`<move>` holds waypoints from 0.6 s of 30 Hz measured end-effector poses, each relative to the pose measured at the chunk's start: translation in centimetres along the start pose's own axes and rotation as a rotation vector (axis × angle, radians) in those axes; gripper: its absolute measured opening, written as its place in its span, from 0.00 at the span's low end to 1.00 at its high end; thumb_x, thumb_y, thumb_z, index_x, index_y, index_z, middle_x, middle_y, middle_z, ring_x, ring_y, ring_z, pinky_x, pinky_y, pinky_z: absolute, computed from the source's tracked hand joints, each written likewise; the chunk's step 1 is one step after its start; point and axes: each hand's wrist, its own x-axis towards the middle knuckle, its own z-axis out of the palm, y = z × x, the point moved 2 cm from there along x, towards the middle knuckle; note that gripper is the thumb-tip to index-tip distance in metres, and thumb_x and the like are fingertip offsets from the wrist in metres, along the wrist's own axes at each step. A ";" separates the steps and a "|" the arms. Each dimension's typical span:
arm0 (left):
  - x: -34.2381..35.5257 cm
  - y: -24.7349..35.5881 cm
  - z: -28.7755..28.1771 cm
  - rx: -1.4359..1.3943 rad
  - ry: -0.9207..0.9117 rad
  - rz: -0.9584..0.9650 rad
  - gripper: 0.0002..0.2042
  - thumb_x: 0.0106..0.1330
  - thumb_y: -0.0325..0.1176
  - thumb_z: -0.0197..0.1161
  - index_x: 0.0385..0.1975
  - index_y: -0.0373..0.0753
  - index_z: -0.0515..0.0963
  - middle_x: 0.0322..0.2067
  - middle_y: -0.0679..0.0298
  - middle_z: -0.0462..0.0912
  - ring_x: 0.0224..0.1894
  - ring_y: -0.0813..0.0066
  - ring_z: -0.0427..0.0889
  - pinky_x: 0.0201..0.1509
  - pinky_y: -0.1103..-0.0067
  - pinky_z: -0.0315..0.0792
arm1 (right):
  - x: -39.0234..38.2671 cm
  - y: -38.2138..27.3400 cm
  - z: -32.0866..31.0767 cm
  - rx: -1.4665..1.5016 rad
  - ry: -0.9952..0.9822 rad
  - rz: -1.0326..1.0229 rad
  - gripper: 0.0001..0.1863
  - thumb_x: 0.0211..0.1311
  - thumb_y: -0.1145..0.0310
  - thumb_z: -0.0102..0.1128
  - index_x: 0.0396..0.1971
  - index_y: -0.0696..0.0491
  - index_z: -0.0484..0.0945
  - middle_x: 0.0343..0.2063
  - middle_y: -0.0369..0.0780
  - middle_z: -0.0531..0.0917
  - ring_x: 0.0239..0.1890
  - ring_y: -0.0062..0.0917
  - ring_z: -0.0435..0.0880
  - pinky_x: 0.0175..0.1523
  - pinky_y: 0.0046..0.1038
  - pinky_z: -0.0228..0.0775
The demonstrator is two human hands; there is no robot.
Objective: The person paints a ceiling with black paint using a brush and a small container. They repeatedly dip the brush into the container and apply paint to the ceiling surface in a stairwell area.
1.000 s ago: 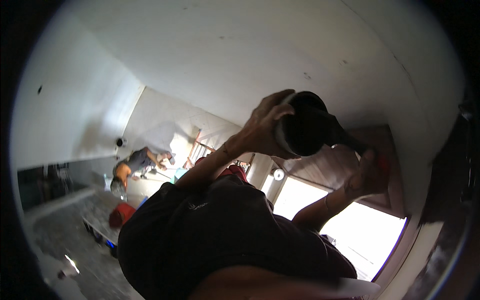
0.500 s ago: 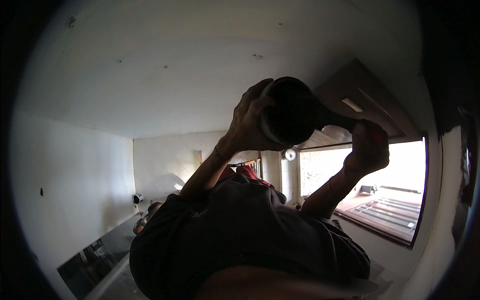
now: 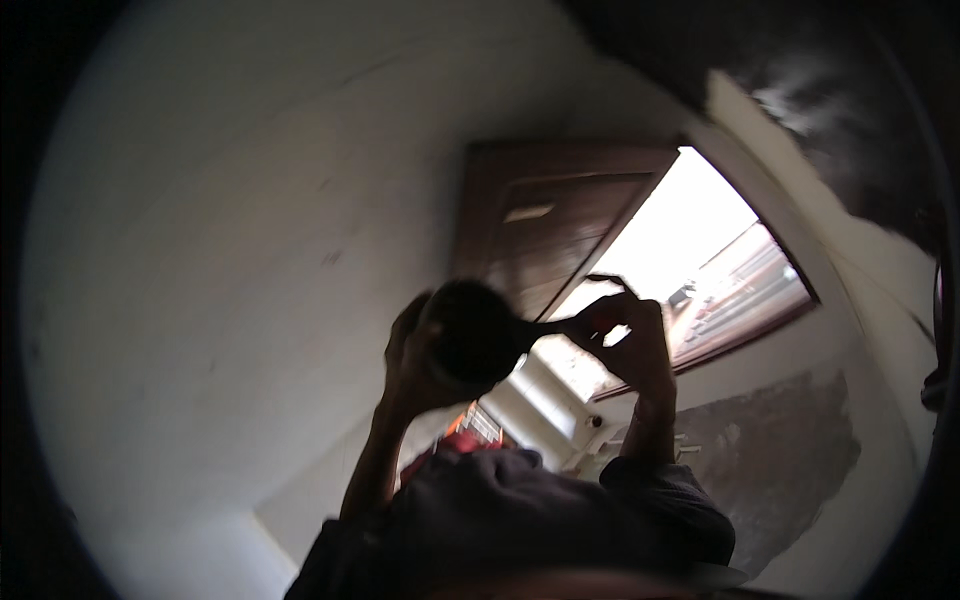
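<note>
A dark, round, bowl-like vessel (image 3: 475,335) hangs in the air in front of my chest, mostly in silhouette. My left hand (image 3: 403,368) is closed round its left side. From its right side a dark tapering tool (image 3: 545,330) runs toward my right hand (image 3: 645,350), narrowing as it goes. The fingers of that hand curl round its narrow end, and a bit of red shows among them. One finger sticks up, bent. Poor light hides the vessel's contents and whether the tool is joined to it or separate.
A brown wooden shutter panel (image 3: 560,215) stands open behind the vessel, beside a bright window opening (image 3: 690,220). A pale wall (image 3: 200,250) fills the left. Below the window lies a rough grey wall patch (image 3: 775,450). Something dark (image 3: 820,90) covers the upper right.
The view has turned and tilted, so shutter and window appear higher and slanted. Vessel and both hands now sit lower and further left in the picture. Both holds look the same.
</note>
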 end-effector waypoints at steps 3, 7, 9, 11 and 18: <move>1.3 1.3 2.4 -0.138 -0.029 0.158 0.61 0.30 0.47 0.87 0.69 0.50 0.54 0.63 0.45 0.69 0.62 0.43 0.73 0.64 0.55 0.72 | -1.3 -0.1 -3.0 -0.354 -0.186 -0.047 0.10 0.58 0.69 0.71 0.37 0.56 0.85 0.27 0.38 0.87 0.28 0.25 0.87 0.43 0.26 0.78; 3.8 2.5 6.0 -0.380 -0.114 0.204 0.57 0.31 0.46 0.88 0.65 0.53 0.57 0.64 0.46 0.67 0.63 0.42 0.72 0.62 0.53 0.73 | -2.2 -1.3 -5.7 -0.750 -0.253 -0.168 0.12 0.56 0.77 0.63 0.42 0.55 0.81 0.35 0.38 0.78 0.40 0.27 0.80 0.38 0.26 0.77; 5.4 2.9 7.3 -0.492 -0.123 0.234 0.57 0.31 0.45 0.88 0.65 0.53 0.58 0.64 0.46 0.67 0.63 0.42 0.72 0.62 0.53 0.73 | -2.7 -2.3 -6.9 -0.790 -0.185 -0.145 0.11 0.59 0.77 0.61 0.42 0.53 0.82 0.33 0.37 0.77 0.38 0.25 0.79 0.37 0.26 0.78; 6.6 3.6 8.4 -0.568 -0.144 0.252 0.57 0.31 0.45 0.89 0.65 0.52 0.58 0.63 0.46 0.66 0.63 0.43 0.72 0.62 0.53 0.73 | -3.4 -3.4 -8.2 -0.823 -0.113 -0.143 0.09 0.61 0.75 0.61 0.42 0.52 0.82 0.31 0.36 0.76 0.36 0.24 0.78 0.36 0.26 0.78; 7.2 7.1 11.8 -0.782 -0.278 0.332 0.55 0.33 0.43 0.89 0.65 0.51 0.59 0.64 0.50 0.66 0.63 0.49 0.73 0.65 0.55 0.72 | -8.2 -5.6 -10.6 -0.976 0.034 -0.024 0.07 0.64 0.69 0.62 0.41 0.51 0.83 0.27 0.34 0.74 0.31 0.21 0.77 0.31 0.23 0.77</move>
